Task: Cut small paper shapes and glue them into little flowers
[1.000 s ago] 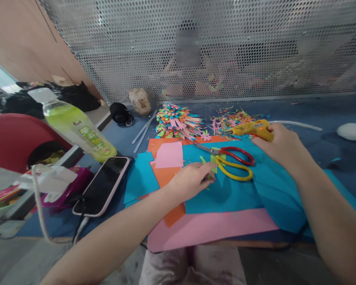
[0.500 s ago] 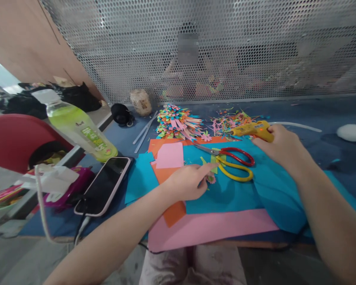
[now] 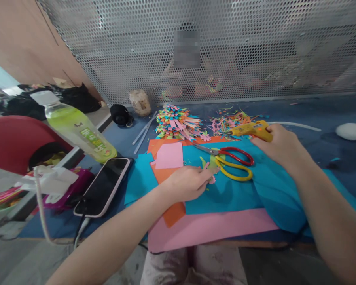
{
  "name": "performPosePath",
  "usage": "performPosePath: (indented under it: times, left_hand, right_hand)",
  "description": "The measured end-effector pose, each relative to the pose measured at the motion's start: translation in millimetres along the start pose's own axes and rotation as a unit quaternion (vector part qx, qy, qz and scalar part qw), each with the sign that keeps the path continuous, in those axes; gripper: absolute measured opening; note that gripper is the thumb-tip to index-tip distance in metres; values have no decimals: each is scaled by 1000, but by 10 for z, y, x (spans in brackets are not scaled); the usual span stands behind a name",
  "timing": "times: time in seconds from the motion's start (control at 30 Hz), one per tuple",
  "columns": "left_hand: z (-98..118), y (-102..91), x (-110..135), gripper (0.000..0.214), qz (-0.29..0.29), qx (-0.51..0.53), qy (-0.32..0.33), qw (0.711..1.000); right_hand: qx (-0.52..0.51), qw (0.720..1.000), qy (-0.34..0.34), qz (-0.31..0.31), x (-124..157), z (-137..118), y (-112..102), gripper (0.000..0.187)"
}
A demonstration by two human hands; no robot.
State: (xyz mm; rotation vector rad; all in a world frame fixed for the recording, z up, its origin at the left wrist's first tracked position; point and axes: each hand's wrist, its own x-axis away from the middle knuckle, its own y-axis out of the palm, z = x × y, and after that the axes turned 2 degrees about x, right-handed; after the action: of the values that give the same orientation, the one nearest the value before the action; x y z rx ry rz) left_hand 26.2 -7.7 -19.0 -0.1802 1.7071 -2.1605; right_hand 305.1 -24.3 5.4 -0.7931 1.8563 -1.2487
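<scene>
The right hand (image 3: 280,144) wraps its fingers round a yellow glue gun's (image 3: 250,129) rear, so the nozzle (image 3: 230,133) points away; the left hand's (image 3: 191,183) fingers bend over small pink paper (image 3: 213,180) above a blue sheet (image 3: 231,200), grip unclear.

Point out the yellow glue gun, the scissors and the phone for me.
Yellow glue gun (image 3: 249,128): head view, on the body, ahead of the right hand (image 3: 281,144).
Scissors (image 3: 215,152): head view, on the pivot between blades and handles.
Phone (image 3: 104,186): head view, on the dark screen.
</scene>
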Motion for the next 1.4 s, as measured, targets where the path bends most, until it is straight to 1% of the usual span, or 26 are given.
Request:
performPosePath:
  times: [0.13,0.27,0.37,0.43,0.57,0.77,0.87,1.07,1.2,1.3,1.4]
  left_hand:
    - [7,8,-5,39,-1,-12,4,1000]
    - [13,10,-4,44,-1,-16,6,1000]
    - [6,0,-1,46,-5,-29,-13,999]
    - [-4,-6,0,45,0,-8,-32,999]
    - [-31,3,-9,42,18,78,-62,995]
    - [-73,100,-44,46,58,142,-83,985]
    - [-79,135,-61,44,66,169,-87,979]
    - [-66,127,-67,41,63,171,-68,981]
    - [-54,128,-66,40,80,176,-72,979]
    - [-46,130,-63,38,88,180,-78,976]
    - [-43,130,-58,37,84,178,-81,977]
  right_hand:
    - [1,1000,-1,1,-7,4,8,53]
    - [-2,1000,0,0,-1,2,5,55]
    - [-8,1000,-7,0,9,-6,-9,53]
    - [-12,1000,-12,1,16,-15,-20,52]
    - [-13,1000,-11,-1,21,-25,-30,51]
    - [-2,1000,1,-12,14,-14,-11,54]
    - [-2,1000,4,-13,14,-12,-7,55]
    - [7,1000,9,-18,17,-22,-18,55]
    - [9,1000,7,-19,11,-21,-19,56]
    - [18,999,25,-24,-11,6,0,55]
    - [38,998,52,-28,-37,31,20,55]
